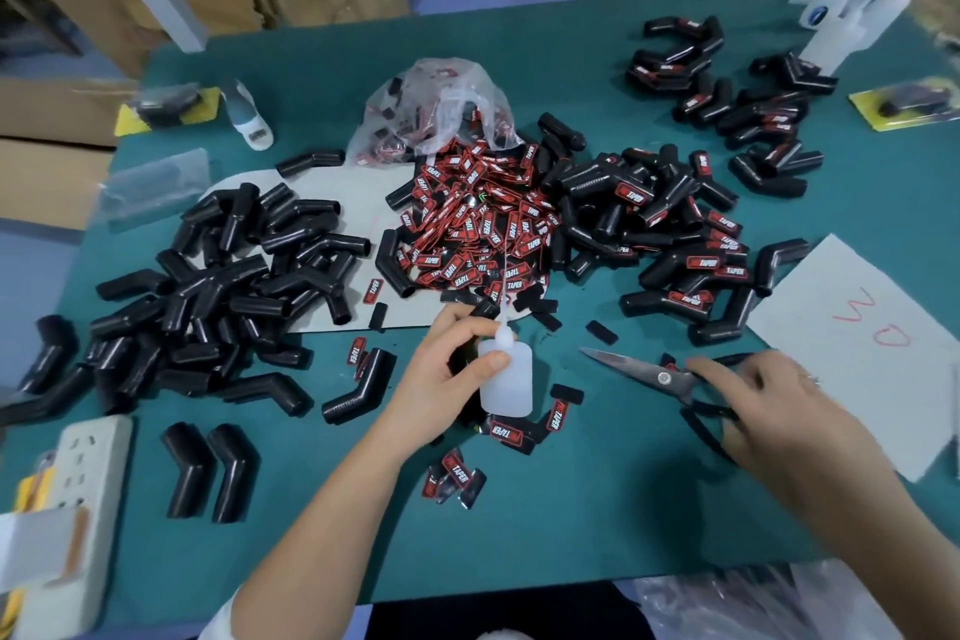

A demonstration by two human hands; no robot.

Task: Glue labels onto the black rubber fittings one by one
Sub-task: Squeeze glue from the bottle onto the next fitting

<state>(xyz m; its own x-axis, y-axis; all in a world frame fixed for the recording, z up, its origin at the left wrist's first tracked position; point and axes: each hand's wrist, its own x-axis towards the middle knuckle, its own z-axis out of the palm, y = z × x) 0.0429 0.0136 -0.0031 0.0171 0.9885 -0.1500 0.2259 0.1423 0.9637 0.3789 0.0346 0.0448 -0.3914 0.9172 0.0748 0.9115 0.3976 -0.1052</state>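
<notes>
- Labels (475, 218): red/black, printed "TAPER", heaped mid-table; strays lie near the hands.
- White sheet (852, 327) at right has red handwriting, reads like "WD", not certain.
- Clear plastic bag (436, 107) behind the heap, open, with more labels inside.
- Glue bottle (506, 379): translucent white, thin nozzle pointing up, standing on the green table (597, 509).
- Left hand (454, 369): fingers curled round the bottle, thumb across its front.
- Right hand (769, 405): on the black handles of the scissors (660, 377), fingers loosely bent over them; blades point left, lying flat.
- Unlabelled black fittings (234, 276) piled left; labelled fittings (675, 234) piled right, with more far right.
</notes>
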